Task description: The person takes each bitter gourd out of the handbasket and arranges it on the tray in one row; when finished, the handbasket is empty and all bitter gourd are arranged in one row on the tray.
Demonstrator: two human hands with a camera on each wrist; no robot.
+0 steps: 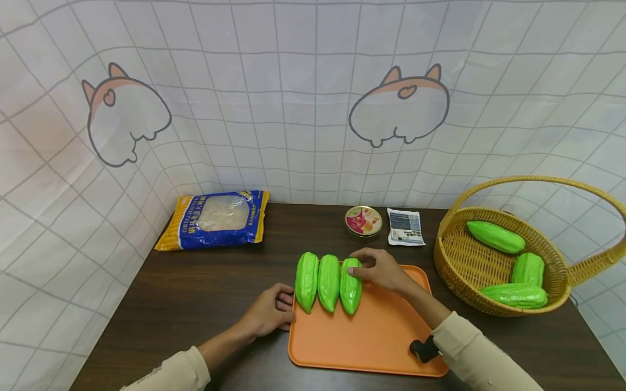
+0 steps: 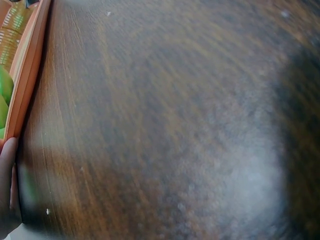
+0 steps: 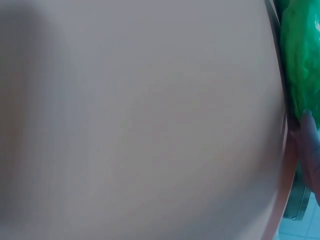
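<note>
Three bright green bitter melons lie side by side across the back left of an orange tray [image 1: 362,336]: a left one [image 1: 306,282], a middle one [image 1: 329,283] and a right one [image 1: 350,293]. My right hand [image 1: 381,270] holds the right melon near its far end, thumb on its side; the fingers behind are partly hidden. In the right wrist view the thumb [image 3: 309,145] touches the green melon [image 3: 302,55]. My left hand [image 1: 270,310] grips the tray's left rim with bent fingers. The left wrist view shows a finger against the tray's side [image 2: 27,75].
A wicker basket [image 1: 450,271] with a tall handle stands at the right, several green melons inside. Behind the tray are a round tin [image 1: 363,222] and a white packet [image 1: 406,227]. A blue and yellow bag [image 1: 220,220] lies back left on the dark table [image 1: 195,288].
</note>
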